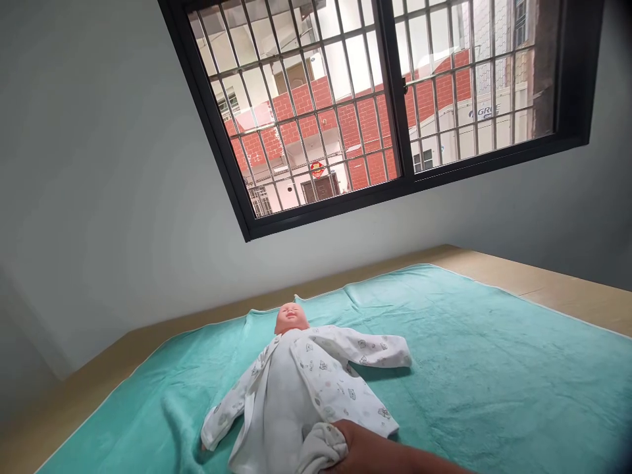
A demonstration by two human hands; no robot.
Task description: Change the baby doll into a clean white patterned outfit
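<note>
A baby doll (292,318) lies face up, its head toward the wall. It wears a white jacket (323,375) with small grey animal prints, spread open at the front over a plain white body. One sleeve (388,351) stretches out to the right; the other slants down to the left. From the lower right comes my right hand (358,447), closed around a bunched white cloth (324,447) at the doll's lower end. Whether a doll's leg is inside that cloth is hidden. My left hand is out of view.
Under the doll a turquoise blanket (474,355) covers most of a tan wooden surface (533,273), with a raised fold left of the doll. Behind stands a grey wall (113,164) with a dark-framed, barred window (405,131).
</note>
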